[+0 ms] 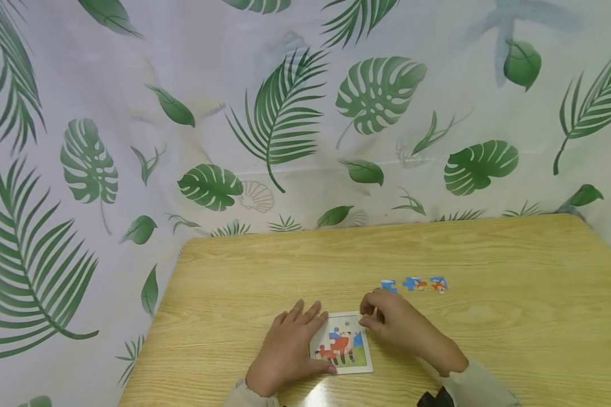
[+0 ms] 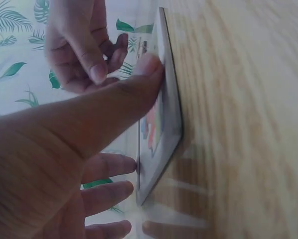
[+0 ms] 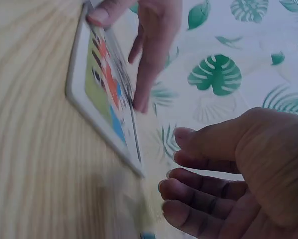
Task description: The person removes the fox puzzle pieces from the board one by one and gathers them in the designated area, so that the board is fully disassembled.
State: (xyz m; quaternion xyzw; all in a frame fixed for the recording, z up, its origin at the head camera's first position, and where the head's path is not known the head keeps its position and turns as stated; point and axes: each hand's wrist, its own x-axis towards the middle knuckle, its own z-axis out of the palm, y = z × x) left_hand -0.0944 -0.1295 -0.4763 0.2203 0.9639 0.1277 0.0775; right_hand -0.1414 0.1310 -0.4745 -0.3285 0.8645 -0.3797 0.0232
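A small square jigsaw puzzle in a white-rimmed tray (image 1: 355,370) lies on the table. A red animal figure, a blue patch and green ground show in it, with a pale bare area along its upper part. My left hand (image 1: 289,349) spans the tray's left side, its fingers spread and nearly straight, fingertips at the edge. In the left wrist view the thumb (image 2: 148,64) presses on the tray's rim. Beside the tray's right edge, my right hand (image 1: 402,323) hovers with loosely bent fingers. No piece shows between its thumb and fingers in the right wrist view.
Loose puzzle pieces lie in a row beyond my right hand: a blue piece (image 1: 388,285), a blue and orange piece (image 1: 414,283), and one with a fox face (image 1: 439,284). A leaf-printed curtain (image 1: 305,141) hangs behind the wooden table (image 1: 514,305).
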